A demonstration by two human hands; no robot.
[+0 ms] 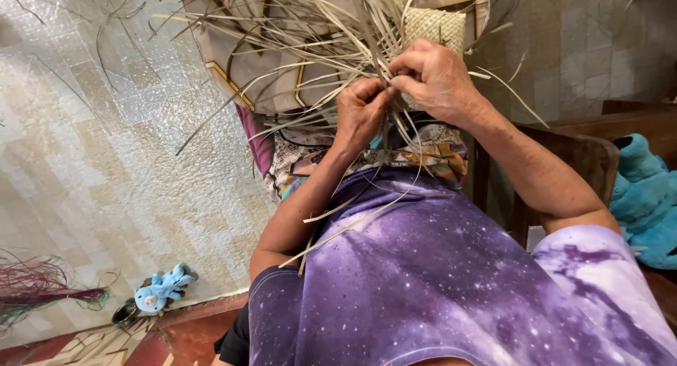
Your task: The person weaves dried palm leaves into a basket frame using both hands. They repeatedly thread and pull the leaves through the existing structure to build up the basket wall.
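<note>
My left hand & right hand are both pinched on dry palm strips right beside the woven piece, held over my lap. Risk, imo: strips look brittle, pulling hard could snap one or loosen the weave. Wrists bent inward, knuckles up, elbows tucked.

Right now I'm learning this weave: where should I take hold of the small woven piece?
Probably by the finished woven panel, from its far top edge: that part looks firm and bare, while loose strips fan out below around both hands.
</note>
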